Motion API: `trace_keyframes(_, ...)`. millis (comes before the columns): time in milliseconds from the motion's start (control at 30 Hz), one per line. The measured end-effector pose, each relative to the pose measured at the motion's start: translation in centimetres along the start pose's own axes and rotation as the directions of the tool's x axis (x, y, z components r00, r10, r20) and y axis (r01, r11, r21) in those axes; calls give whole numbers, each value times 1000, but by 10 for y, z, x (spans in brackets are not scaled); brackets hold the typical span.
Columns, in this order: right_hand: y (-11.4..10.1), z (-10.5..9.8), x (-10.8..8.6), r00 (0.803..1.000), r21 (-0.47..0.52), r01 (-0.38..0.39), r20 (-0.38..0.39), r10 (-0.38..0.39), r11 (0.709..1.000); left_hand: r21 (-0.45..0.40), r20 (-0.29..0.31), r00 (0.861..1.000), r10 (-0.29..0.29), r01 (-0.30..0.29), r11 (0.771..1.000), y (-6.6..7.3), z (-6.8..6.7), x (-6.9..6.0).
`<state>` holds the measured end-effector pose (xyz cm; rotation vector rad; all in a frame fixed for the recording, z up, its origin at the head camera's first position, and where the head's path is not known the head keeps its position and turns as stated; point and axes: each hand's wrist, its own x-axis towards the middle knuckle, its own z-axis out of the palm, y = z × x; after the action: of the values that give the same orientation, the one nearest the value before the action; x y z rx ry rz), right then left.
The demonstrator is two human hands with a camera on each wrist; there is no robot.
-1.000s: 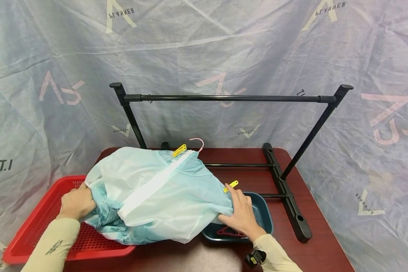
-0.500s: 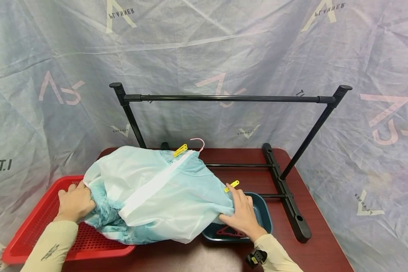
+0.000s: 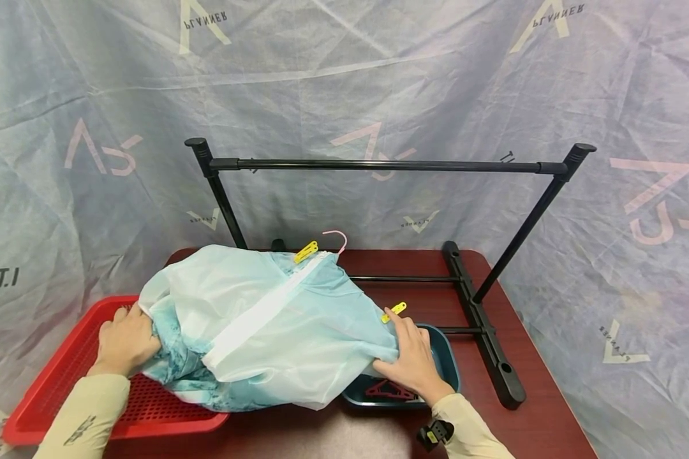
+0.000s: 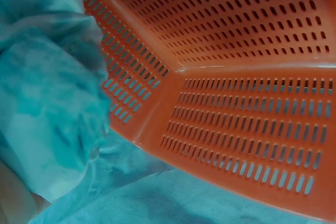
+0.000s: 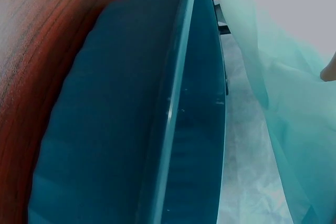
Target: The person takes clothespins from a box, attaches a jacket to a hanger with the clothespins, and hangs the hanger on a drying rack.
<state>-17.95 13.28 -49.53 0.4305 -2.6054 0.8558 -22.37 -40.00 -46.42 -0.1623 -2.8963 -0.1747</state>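
In the head view, a pale blue and white jacket point(image 3: 298, 331) with a long white strip spreads from the red basket to the blue tray. A pink hanger's hook point(image 3: 342, 241) sticks out at its neck. Two yellow clothespins are clipped on it, one by the collar point(image 3: 306, 252) and one at the right shoulder point(image 3: 394, 312). My left hand point(image 3: 123, 341) grips the bunched left end above the basket; its fingertips are hidden in cloth. My right hand point(image 3: 411, 357) holds the right shoulder beside the clothespin, thumb nearer me. The left wrist view shows the bunched fabric point(image 4: 47, 98).
The red basket point(image 3: 40, 408) sits at the left of the dark red table point(image 3: 287, 433). Under my right hand stands a blue tray point(image 3: 449, 363) with dark red hangers point(image 3: 390, 390) in it. A black rack point(image 3: 379, 165) rises behind, its foot point(image 3: 488, 344) at the right.
The jacket, hanger hook and right hand have shifted slightly up and to the right. My left hand has moved a little to the left and up, its knuckles more spread.
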Motion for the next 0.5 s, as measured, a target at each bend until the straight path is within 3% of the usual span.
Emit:
trace_keyframes(200,3,-2,0,1000,-12,10,-7,-10,1000,-7,-36,999,5,-6,1000,2,1,2)
trace_keyframes(500,5,-7,0,1000,-8,25,-18,-25,1000,-8,-78,997,19,-20,1000,13,-10,7)
